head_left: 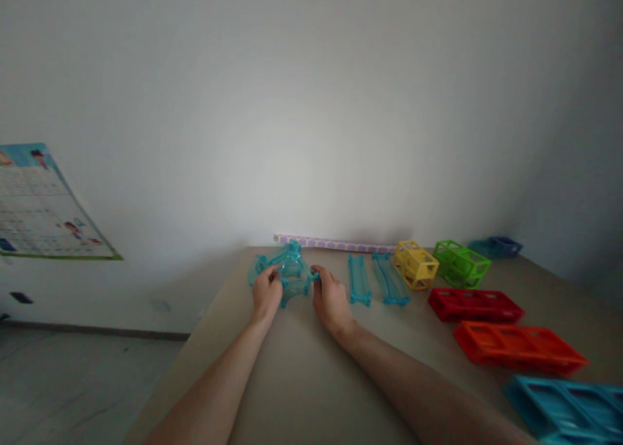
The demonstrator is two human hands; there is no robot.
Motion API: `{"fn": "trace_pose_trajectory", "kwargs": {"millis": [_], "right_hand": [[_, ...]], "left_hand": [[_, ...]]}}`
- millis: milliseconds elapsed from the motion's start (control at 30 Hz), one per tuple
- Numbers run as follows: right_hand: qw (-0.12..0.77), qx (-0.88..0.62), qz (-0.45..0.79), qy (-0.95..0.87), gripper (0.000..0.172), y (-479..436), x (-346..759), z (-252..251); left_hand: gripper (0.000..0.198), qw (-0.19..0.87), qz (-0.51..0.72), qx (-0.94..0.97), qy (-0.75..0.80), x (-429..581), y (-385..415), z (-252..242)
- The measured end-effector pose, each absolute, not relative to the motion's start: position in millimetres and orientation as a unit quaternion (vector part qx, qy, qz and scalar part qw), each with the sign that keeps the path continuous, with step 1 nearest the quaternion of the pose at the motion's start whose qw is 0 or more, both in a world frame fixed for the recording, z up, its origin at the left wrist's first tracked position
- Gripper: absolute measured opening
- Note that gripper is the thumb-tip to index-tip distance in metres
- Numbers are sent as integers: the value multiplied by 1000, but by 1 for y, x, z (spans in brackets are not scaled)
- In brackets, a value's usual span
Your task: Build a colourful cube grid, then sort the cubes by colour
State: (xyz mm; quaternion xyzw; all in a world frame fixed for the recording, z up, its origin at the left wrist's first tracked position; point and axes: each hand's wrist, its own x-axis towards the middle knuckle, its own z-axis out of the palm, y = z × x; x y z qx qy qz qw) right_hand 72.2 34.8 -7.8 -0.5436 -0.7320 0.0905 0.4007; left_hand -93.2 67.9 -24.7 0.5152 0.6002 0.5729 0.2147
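Both my hands are at a cluster of translucent light-blue curved toy track pieces (273, 258) at the far left of the table. My left hand (266, 296) pinches the left end of the nearest curved track piece (294, 290). At its right end, the fingers of my right hand (331, 300) are closed on the connector. The other curved pieces sit just behind, and whether they are joined to this one I cannot tell. To the right of my right hand lie two straight track pieces, one nearer (359, 281) and one farther right (390, 280).
Beyond the straight pieces stand a yellow open frame block (416, 265) and a green one (461, 264). Red (476, 305), orange (520, 346) and blue (572, 406) long frames line the right side. A purple patterned strip (335, 244) lies along the wall; the table's left edge drops to the floor.
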Motion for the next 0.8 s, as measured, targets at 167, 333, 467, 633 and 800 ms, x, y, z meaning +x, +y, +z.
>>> {"fn": "trace_pose_trajectory", "kwargs": {"millis": [167,333,467,633,800], "right_hand": [[497,-480,138,-709,18,26,72,-6],[609,-428,263,-614,24,25,72,-6],[661,-367,367,-542,38,35,70,-7],[620,-310,443,-568,52,38,63,-7],[574,-282,486,-596,53,31,59,-11]], "left_hand": [[24,244,612,538,525,-84,53,-9],[19,375,682,479,407,-77,46,-2],[22,469,660,455,371,-74,45,1],[30,582,575,479,319,-64,34,4],[44,585,575,475,319,-62,27,4]]}}
